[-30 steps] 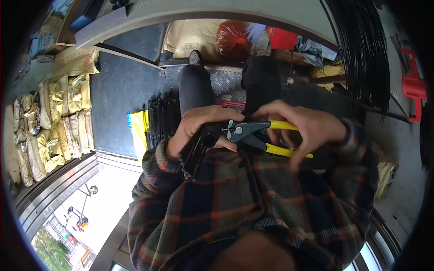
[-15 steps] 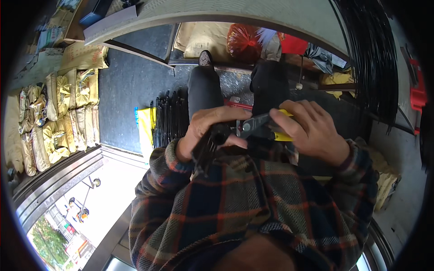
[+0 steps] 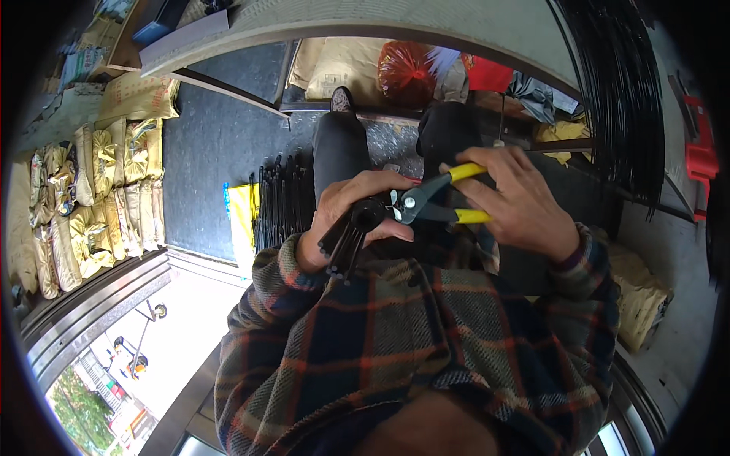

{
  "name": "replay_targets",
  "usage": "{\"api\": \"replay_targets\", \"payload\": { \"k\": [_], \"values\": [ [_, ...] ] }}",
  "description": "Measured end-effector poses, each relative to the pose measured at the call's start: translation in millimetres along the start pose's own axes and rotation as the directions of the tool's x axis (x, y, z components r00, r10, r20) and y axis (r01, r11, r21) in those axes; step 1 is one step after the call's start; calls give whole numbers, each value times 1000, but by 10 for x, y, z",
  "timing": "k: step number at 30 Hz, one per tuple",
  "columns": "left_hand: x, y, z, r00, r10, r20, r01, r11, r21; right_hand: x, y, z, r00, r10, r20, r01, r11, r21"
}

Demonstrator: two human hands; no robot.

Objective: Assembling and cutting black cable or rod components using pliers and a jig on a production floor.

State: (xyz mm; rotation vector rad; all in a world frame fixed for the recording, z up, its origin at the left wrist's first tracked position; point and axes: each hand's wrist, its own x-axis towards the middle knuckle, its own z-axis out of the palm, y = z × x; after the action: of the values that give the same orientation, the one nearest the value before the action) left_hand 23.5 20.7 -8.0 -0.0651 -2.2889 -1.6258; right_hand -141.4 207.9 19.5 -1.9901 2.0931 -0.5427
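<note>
My left hand [image 3: 340, 201] is closed around a bundle of thin black rods [image 3: 346, 245], joined at one end by a round, hollow-looking black hub [image 3: 369, 214]. Its rod ends fan down toward my plaid jacket. In my right hand [image 3: 518, 201] is a pair of pliers [image 3: 435, 196] with yellow grips and a grey metal head, its handles spread apart. The jaws sit right beside the hub, between my left thumb and fingers. A small pale bit shows at the jaw tips; what it is I cannot make out.
Many black rods stand bunched [image 3: 283, 201] on the floor by my left leg, beside a yellow bag [image 3: 243, 216]. More long black rods [image 3: 620, 106] hang from the table [image 3: 319, 24] at right. Wrapped packages [image 3: 106, 205] line the left wall; sacks [image 3: 350, 70] lie under the table.
The pliers' handles have spread wider and their head has turned, showing its pivot. My right hand has opened up around the grips. The black hub now faces up more.
</note>
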Motion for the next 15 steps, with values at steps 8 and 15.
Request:
{"api": "replay_targets", "payload": {
  "k": [8,15],
  "values": [
    [-40,-61,21,989,-34,-142,39,999,35,101,47,54,989,-94,-116,74,983,-170],
    [-53,-141,-47,971,-209,-115,177,955,-236,134,98,685,992,88,-86,-18,792,610]
  ]
}}
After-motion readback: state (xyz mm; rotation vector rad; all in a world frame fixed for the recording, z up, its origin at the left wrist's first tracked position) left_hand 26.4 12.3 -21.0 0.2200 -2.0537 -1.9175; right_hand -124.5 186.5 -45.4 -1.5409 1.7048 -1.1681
